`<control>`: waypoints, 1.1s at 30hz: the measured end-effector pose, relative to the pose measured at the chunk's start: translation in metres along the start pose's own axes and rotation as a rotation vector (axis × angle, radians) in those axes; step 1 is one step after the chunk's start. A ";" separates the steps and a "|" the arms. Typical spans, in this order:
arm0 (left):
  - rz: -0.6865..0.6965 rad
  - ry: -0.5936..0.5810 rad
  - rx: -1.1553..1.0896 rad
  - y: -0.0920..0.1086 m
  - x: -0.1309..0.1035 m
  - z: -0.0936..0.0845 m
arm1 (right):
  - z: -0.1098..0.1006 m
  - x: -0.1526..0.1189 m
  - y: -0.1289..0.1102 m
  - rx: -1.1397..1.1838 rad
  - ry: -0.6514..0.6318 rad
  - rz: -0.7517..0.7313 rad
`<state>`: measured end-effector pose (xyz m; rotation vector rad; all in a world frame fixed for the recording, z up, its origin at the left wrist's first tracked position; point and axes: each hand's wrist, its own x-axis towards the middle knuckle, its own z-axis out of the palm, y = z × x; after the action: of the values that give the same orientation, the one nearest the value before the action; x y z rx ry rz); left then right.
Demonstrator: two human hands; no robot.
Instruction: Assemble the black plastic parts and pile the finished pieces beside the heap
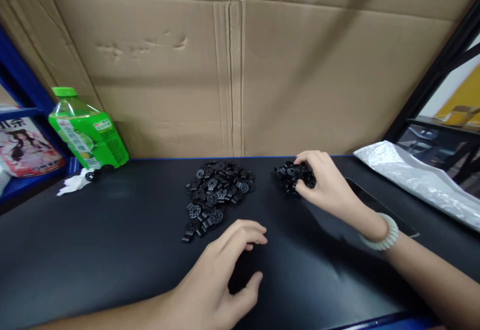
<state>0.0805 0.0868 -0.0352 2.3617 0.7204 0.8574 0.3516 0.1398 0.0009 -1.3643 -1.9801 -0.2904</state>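
Note:
My left hand (225,275) hovers low over the black table, its fingers curved and thumb apart, with nothing between them. Just beyond it lies a large heap of black plastic parts (219,192), each with a round, perforated disc end and a short tab. My right hand (322,180), with a pale beaded bracelet (382,232) on the wrist, reaches to a smaller heap of similar parts (288,172) at the right. Its thumb and fingers close round a black plastic part (303,172) there; the fingers hide much of that part.
A green-labelled bottle (90,135) stands at the back left, with a white crumpled tissue (75,182) in front. A dark flat phone-like slab (375,205) lies beyond my right wrist, beside a silvery plastic bag (416,175). A cardboard wall (157,70) closes off the back.

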 end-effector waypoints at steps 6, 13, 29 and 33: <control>0.081 -0.123 0.132 0.007 0.000 -0.006 | 0.007 -0.004 0.000 -0.055 -0.018 0.034; 0.180 -0.141 0.474 0.016 -0.006 -0.008 | 0.008 -0.028 -0.057 0.345 -0.222 -0.086; -0.003 -0.025 0.835 -0.015 0.024 -0.047 | 0.009 -0.033 -0.063 0.523 -0.350 -0.037; 0.077 0.118 0.310 -0.010 0.014 -0.031 | 0.014 -0.036 -0.064 0.831 -0.466 0.249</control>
<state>0.0656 0.1119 -0.0151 2.6438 0.8682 0.9851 0.2958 0.0941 -0.0203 -1.1350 -1.8919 0.9429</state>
